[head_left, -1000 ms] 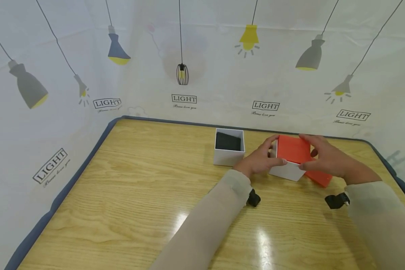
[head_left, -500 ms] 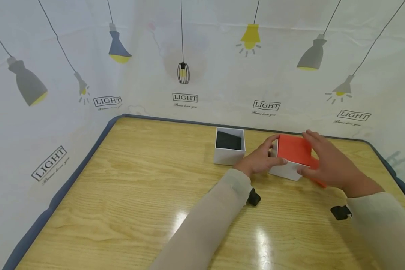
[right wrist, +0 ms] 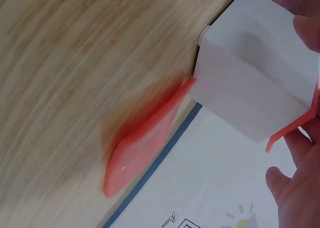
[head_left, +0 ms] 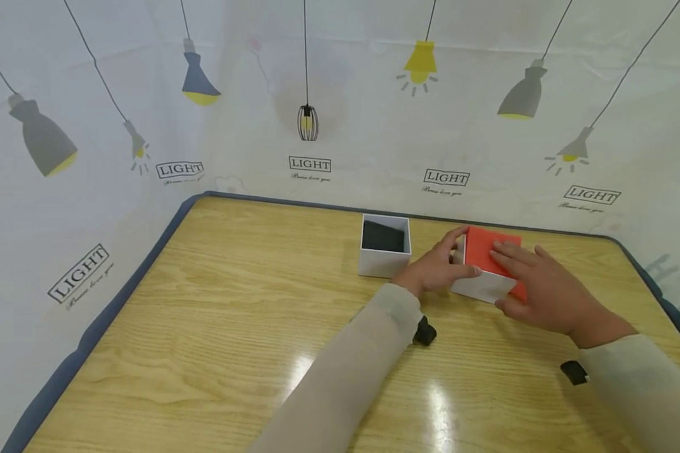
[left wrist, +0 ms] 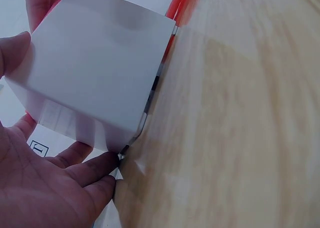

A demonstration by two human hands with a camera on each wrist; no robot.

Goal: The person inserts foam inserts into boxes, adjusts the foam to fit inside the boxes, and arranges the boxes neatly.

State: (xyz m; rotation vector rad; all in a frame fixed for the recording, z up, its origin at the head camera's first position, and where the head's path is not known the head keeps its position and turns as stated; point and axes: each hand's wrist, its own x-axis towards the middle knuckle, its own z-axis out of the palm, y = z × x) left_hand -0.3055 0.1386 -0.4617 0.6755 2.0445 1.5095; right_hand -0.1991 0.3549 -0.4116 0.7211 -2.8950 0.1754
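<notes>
resting on the table (head_left: 232, 302): white box (head_left: 483, 286), near far edge, orange lid (head_left: 487, 251) half on. left hand (head_left: 436, 270) grips its side; right hand (head_left: 535, 286) lies flat, fingers straight, on lid. likely light, stiff card, crushable; hold by opposite walls.

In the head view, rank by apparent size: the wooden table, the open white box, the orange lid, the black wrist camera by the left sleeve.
1. wooden table
2. open white box and orange lid: too close to rank, since the right hand partly covers the lid
3. black wrist camera
</notes>
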